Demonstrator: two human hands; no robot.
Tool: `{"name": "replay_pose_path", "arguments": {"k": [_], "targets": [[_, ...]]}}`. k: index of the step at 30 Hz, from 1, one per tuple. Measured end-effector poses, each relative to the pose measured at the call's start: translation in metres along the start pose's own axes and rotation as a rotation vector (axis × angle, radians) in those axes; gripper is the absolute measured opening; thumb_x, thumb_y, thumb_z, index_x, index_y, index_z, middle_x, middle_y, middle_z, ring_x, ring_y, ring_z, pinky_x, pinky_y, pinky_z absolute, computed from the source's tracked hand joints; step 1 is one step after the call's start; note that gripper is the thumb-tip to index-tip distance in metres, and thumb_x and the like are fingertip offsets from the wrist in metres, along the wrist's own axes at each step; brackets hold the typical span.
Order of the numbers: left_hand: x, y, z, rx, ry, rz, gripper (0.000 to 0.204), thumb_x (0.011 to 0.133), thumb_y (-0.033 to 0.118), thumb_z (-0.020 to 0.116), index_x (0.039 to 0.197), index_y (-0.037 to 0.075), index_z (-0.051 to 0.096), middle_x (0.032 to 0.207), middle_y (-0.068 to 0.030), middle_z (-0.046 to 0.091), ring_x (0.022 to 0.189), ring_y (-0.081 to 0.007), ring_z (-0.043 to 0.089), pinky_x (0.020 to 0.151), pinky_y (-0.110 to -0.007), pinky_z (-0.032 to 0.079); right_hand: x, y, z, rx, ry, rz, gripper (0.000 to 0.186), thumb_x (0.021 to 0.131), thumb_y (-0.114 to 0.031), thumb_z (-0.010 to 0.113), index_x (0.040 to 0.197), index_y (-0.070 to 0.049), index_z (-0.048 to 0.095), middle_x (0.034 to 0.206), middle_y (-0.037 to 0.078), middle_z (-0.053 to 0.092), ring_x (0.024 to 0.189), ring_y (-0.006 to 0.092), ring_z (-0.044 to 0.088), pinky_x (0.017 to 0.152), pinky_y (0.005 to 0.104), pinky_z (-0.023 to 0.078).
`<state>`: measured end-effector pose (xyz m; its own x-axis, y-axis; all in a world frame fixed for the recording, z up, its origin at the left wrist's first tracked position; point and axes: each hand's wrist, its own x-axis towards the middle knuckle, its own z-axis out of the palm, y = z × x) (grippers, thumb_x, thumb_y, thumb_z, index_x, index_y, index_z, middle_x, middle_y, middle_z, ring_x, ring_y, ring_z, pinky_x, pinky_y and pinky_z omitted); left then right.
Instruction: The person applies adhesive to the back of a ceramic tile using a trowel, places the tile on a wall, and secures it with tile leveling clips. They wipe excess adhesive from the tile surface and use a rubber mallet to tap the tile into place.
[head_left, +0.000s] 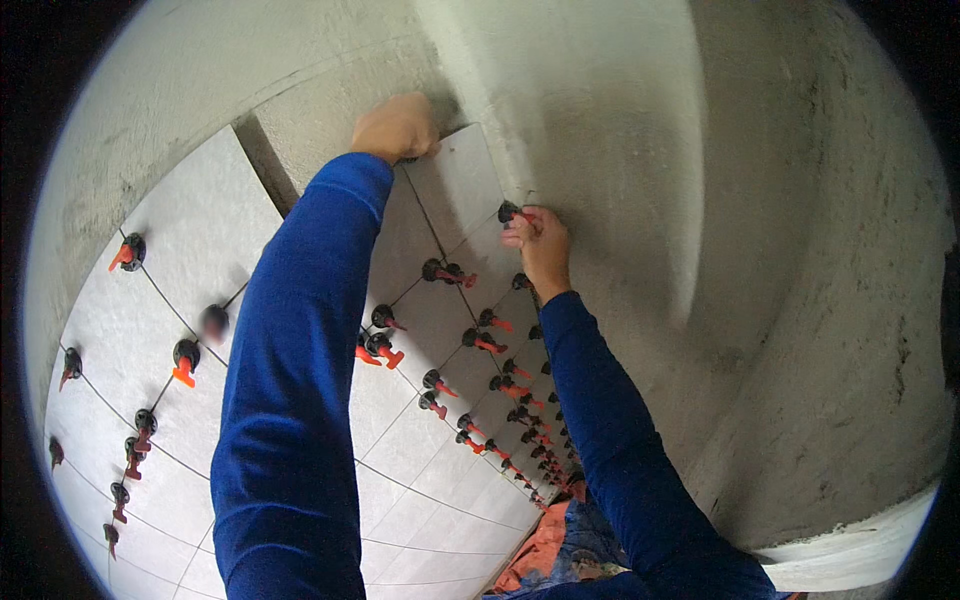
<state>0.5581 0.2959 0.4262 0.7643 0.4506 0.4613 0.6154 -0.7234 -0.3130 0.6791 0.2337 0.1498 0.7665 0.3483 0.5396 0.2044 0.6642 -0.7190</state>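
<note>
My left hand (396, 126) is curled at the top edge of the grey tiles (452, 178), slightly blurred, with part of a dark piece showing under it; I cannot make out what it holds. My right hand (540, 240) has its fingers round a black-and-red tile levelling clip (510, 213) at the right edge of the tiling, where it meets bare plaster. Several similar clips (184, 360) sit on the joints between tiles, running down both sides of my blue-sleeved left arm and beside the right one.
Bare grey plastered wall (760, 230) curves round above and to the right of the tiles. A dark gap (265, 165) runs along one tile's edge at upper left. Orange and blue fabric (540, 545) shows at the bottom, and a pale ledge (840, 560) at lower right.
</note>
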Motion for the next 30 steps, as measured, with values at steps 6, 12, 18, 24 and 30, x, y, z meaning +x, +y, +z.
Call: {"name": "replay_pose_path", "arguments": {"k": [6,12,18,24,30], "targets": [[-0.004,0.0,-0.001,-0.043,-0.006,-0.055,0.039,0.074,0.016,0.074,0.111,0.0,0.075,0.116,-0.0232,0.072,0.112,-0.0388,0.07,0.094,-0.046,0.056,0.003,-0.011,0.005,-0.101,-0.025,-0.008,0.025,0.098,-0.01,0.063,0.116,0.007,0.06,0.094,0.018,0.071,0.075,0.0263,0.074,0.068,0.0357,0.062],[-0.008,0.001,-0.007,0.021,0.06,0.051,0.038,0.08,0.02,0.075,0.113,0.001,0.075,0.115,-0.0225,0.073,0.112,-0.0372,0.07,0.093,-0.046,0.056,0.017,-0.006,0.0,-0.346,-0.095,-0.052,0.022,0.099,-0.014,0.062,0.109,0.005,0.066,0.086,0.014,0.072,0.073,0.0217,0.072,0.066,0.0344,0.06],[-0.047,0.043,-0.011,-0.23,0.302,-0.062,0.031,0.091,0.03,0.071,0.102,0.002,0.078,0.102,-0.0233,0.074,0.103,-0.0346,0.073,0.088,-0.046,0.057,0.026,-0.003,-0.004,-0.749,-0.04,-0.265,0.028,0.1,-0.025,0.06,0.092,0.001,0.068,0.08,0.014,0.07,0.066,0.0259,0.069,0.064,0.0412,0.055],[-0.145,0.116,0.078,-1.16,0.463,-0.294,0.036,0.093,0.034,0.068,0.092,-0.001,0.075,0.078,-0.0223,0.072,0.076,-0.0325,0.073,0.072,-0.042,0.054,0.029,-0.022,-0.006,-1.062,-0.094,-0.339,0.032,0.097,-0.033,0.063,0.092,-0.003,0.072,0.087,0.023,0.071,0.086,0.0452,0.068,0.078,0.0556,0.052],[-0.153,0.153,0.198,-1.655,0.423,-0.577,0.034,0.097,0.029,0.065,0.093,-0.004,0.071,0.079,-0.0113,0.07,0.069,-0.0229,0.065,0.064,-0.037,0.05,0.03,-0.051,-0.008,-1.212,-0.203,-0.27,0.03,0.097,-0.032,0.065,0.094,-0.004,0.073,0.093,0.022,0.072,0.09,0.0443,0.069,0.081,0.0544,0.054]]}}
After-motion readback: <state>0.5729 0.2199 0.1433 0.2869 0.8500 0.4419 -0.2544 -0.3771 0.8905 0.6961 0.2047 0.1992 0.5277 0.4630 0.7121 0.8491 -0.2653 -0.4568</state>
